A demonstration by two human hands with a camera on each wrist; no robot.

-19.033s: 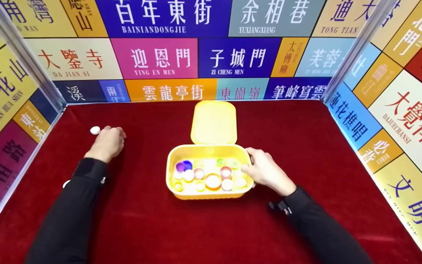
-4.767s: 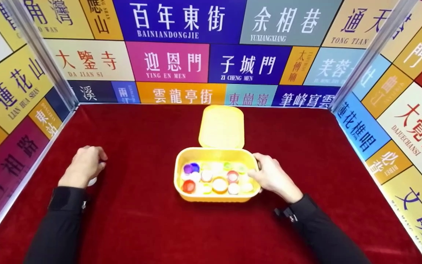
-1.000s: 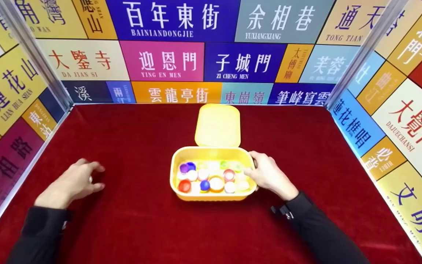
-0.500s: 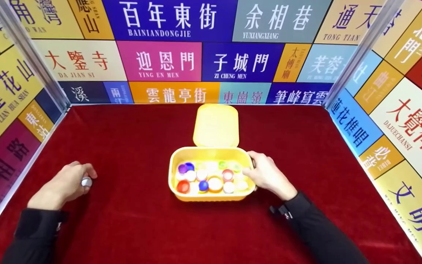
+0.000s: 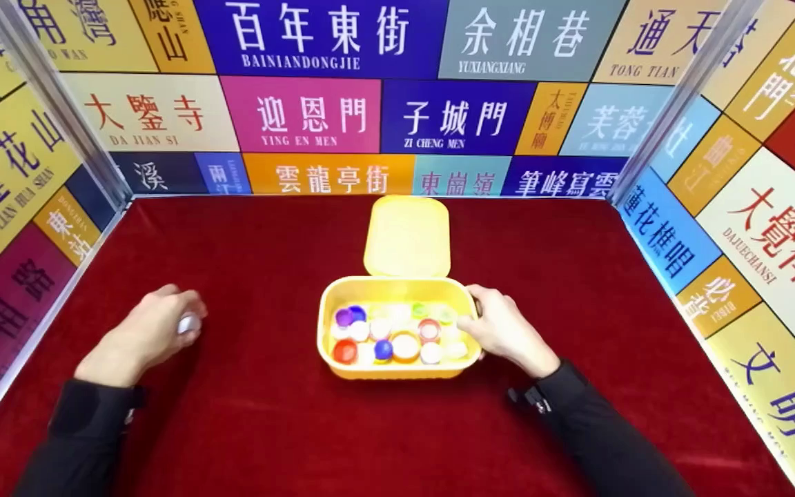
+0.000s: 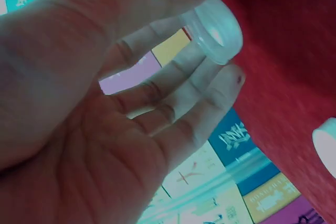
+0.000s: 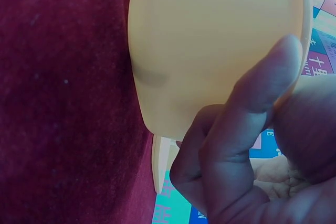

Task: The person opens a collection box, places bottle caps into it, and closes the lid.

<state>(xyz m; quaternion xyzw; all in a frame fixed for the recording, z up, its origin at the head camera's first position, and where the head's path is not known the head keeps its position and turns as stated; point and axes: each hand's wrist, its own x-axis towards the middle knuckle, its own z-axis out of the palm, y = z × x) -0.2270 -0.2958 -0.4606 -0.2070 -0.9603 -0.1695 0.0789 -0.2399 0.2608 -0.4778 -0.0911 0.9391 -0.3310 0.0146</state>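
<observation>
My left hand (image 5: 142, 335) is over the left part of the red cloth, pinching a white bottle cap (image 5: 188, 323) between thumb and fingers. In the left wrist view the pinched cap looks translucent and round, its hollow side partly showing. Another white cap (image 6: 326, 144) lies on the cloth at that view's right edge; the head view does not show it. My right hand (image 5: 508, 330) grips the right end of a yellow plastic box (image 5: 397, 373), with the thumb at the rim. Inside the box lie several bottle caps, among them a red cap (image 5: 346, 351) and a blue cap (image 5: 383, 349).
Behind the box a yellow lid (image 5: 408, 238) lies flat on the red cloth (image 5: 397, 442). Panels with printed signs (image 5: 301, 114) stand at the back and both sides, joined by metal posts (image 5: 680, 103) at the corners.
A red cap and a blue cap have joined those in the box. White caps seen earlier at the left are gone from view. My left hand has picked up a white cap and moved slightly right.
</observation>
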